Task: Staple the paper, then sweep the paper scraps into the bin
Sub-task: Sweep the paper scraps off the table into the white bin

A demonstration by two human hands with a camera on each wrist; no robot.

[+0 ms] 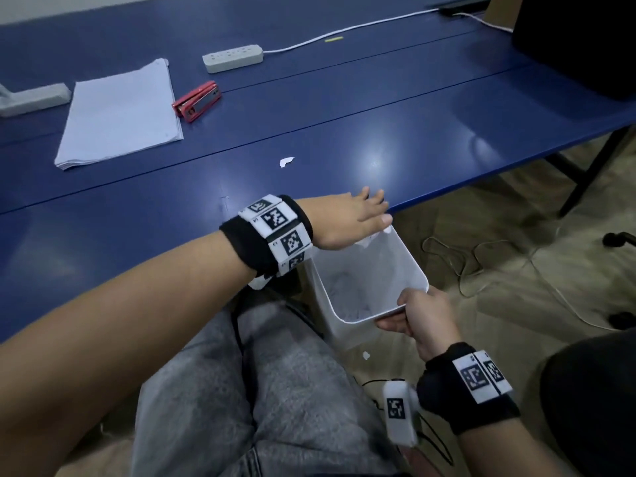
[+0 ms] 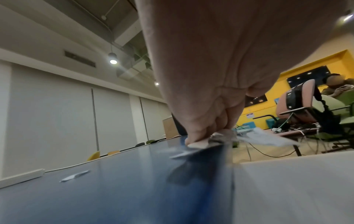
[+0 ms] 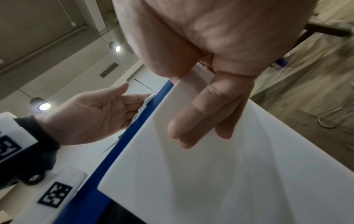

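Observation:
My left hand (image 1: 370,213) lies flat with straight fingers at the near edge of the blue table (image 1: 395,125), pushing white paper scraps (image 2: 203,144) over the edge. Just below that edge my right hand (image 1: 407,313) grips the rim of the white bin (image 1: 409,266), thumb inside and fingers (image 3: 201,121) on its outer wall. Crumpled scraps lie in the bin. One scrap (image 1: 286,162) stays on the table farther back. The white paper stack (image 1: 118,113) and the red stapler (image 1: 197,101) lie at the far left.
Two grey power strips (image 1: 232,57) and a white cable sit at the back of the table. A small scrap (image 1: 366,355) lies on the floor by the bin. Cables trail on the floor to the right. My grey-trousered legs are under the table edge.

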